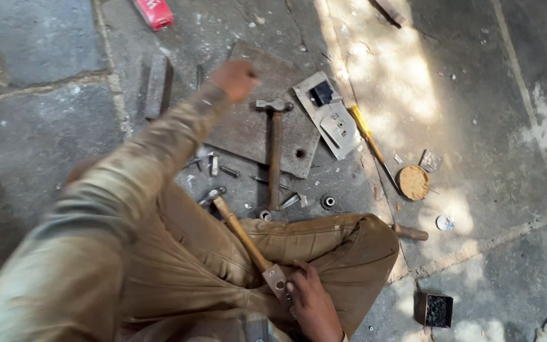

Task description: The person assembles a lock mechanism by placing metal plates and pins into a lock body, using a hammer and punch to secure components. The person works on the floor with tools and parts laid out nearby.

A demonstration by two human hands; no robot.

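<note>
My left hand [235, 79] is stretched forward and blurred, its fingers curled into a fist over the far edge of a dark steel plate [242, 130] on the stone floor. Nothing shows inside the fist. A hammer [275, 152] with a rusty handle lies on that plate, head pointing away from me. My right hand [311, 301] rests on my folded leg and grips the rectangular metal end [276, 282] of a wooden-handled tool [242, 234]. The tool slants up-left, its other end near the small parts on the floor.
A light metal lock plate [327, 114] and a yellow-handled screwdriver [365, 136] lie right of the steel plate. Bolts and a nut [327, 201] are scattered before my knees. Also around: a round tan disc [413, 182], a metal bar [156, 85], a red object [153, 12], a small dark box [435, 310].
</note>
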